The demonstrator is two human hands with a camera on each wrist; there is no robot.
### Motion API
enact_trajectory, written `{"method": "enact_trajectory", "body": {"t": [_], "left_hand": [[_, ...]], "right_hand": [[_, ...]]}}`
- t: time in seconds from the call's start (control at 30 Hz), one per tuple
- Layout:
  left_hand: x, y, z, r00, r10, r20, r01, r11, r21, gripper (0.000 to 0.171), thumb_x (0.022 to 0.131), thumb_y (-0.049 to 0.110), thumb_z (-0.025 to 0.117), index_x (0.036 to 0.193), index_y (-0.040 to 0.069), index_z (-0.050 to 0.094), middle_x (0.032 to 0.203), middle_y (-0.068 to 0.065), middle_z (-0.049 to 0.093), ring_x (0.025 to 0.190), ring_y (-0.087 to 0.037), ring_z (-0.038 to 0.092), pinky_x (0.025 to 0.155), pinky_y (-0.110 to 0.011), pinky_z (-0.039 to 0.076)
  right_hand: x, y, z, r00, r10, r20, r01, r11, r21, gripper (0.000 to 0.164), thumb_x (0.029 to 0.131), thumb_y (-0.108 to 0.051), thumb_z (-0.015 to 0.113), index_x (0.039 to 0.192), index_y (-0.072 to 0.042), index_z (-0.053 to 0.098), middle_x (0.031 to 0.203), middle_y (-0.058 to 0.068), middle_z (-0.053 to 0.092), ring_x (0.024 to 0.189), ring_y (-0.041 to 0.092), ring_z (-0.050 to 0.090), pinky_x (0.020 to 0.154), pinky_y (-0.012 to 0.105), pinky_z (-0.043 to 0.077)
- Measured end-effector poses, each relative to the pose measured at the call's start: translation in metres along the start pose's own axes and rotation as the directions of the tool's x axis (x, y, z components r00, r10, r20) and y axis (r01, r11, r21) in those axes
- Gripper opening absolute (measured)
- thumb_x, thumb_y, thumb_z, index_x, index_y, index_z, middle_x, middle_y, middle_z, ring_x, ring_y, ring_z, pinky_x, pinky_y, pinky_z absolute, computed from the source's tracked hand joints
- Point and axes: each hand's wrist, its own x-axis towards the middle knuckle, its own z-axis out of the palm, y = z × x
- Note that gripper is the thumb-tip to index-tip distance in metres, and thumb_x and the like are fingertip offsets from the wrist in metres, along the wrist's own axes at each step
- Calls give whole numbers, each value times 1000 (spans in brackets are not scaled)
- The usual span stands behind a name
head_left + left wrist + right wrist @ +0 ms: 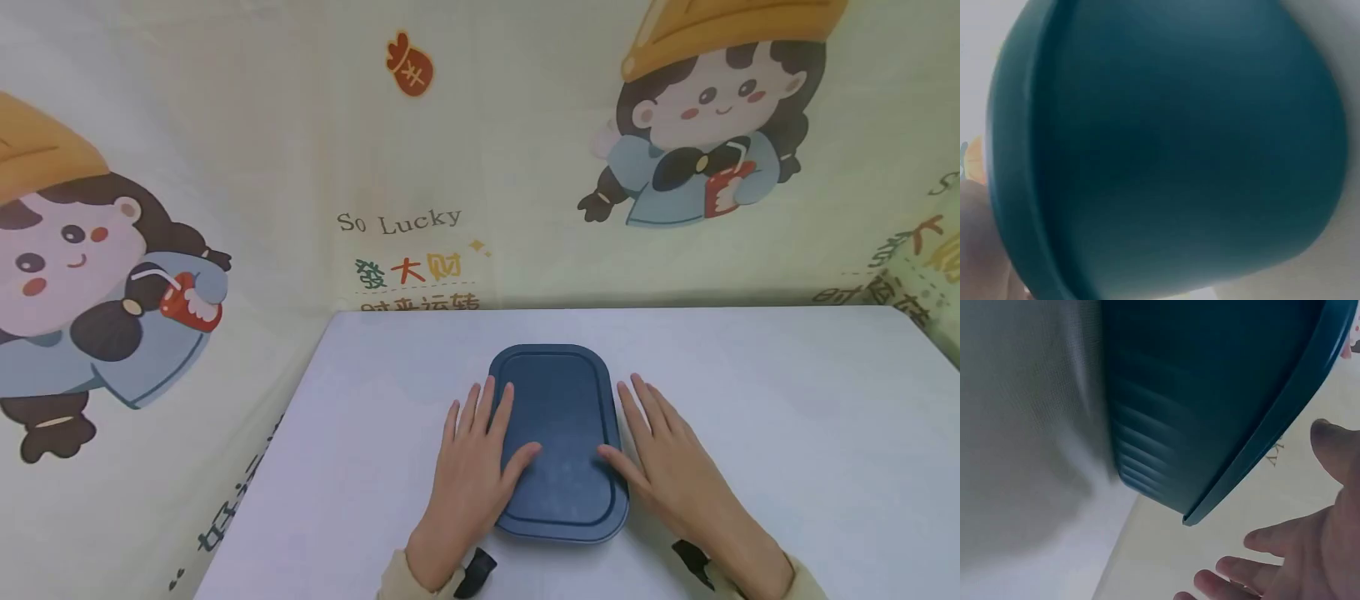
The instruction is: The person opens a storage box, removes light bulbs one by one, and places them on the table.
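Note:
A dark blue lidded box [558, 433], rectangular with rounded corners, stands on the white table, its long side running away from me. My left hand [471, 467] lies along its left edge with straight, spread fingers, the thumb over the lid; whether it touches cannot be told. In the left wrist view the side of the box [1185, 150] fills most of the picture, and part of the hand shows at the lower left. Beside the right edge is my right hand [675, 467], fingers extended. The right wrist view shows these fingers apart from the box [1210, 400].
The white table [787, 400] extends to both sides of the box. Behind it and to the left hangs a pale cloth [525, 167] printed with cartoon figures and lettering. Black straps [476, 573] are on both wrists.

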Motion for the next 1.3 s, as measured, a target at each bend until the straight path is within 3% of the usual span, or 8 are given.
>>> {"method": "enact_trajectory", "body": {"t": [0.3,0.63,0.8,1.07,1.2,1.3], "left_hand": [[0,-6,11,995,-5,-97,-9,990,-142,65,103,54,38,156,15,32,159,-9,33,145,-27,34,117,-49,30],[5,-13,14,993,-55,-107,23,958,-285,56,104,45,47,153,20,39,156,-6,38,143,-24,36,113,-51,35],[9,-17,12,988,-77,-135,32,951,-308,51,102,40,53,149,19,46,148,-6,47,136,-24,45,108,-47,42],[14,-21,18,980,-106,-167,43,939,-342,47,97,25,65,141,11,54,132,-7,56,115,-20,57,94,-39,51],[15,-25,21,978,-159,-138,91,909,-407,44,96,21,67,136,7,57,126,-6,56,101,-15,60,82,-32,53],[16,-29,23,976,-199,-90,130,860,-494,44,95,22,68,136,8,57,117,-3,56,91,-12,57,75,-26,50]], "right_hand": [[3,2,7,1000,-4,-3,5,995,97,73,102,-43,51,155,0,24,154,23,33,135,40,38,108,56,37],[7,4,7,1000,19,18,-21,991,132,63,103,-37,52,149,2,33,143,23,45,130,38,47,99,55,47],[10,3,8,1000,10,4,-11,989,148,57,104,-33,52,145,3,38,137,22,49,125,36,52,93,53,51],[15,15,13,1000,7,18,-10,985,173,53,105,-33,49,143,3,43,138,19,52,126,35,52,95,53,50],[18,19,16,1000,7,7,-8,978,207,51,104,-30,52,143,1,45,133,15,55,110,29,62,86,46,55],[21,20,18,1000,23,10,-25,964,267,49,103,-26,56,143,0,45,126,12,57,98,23,66,77,40,57]]}}
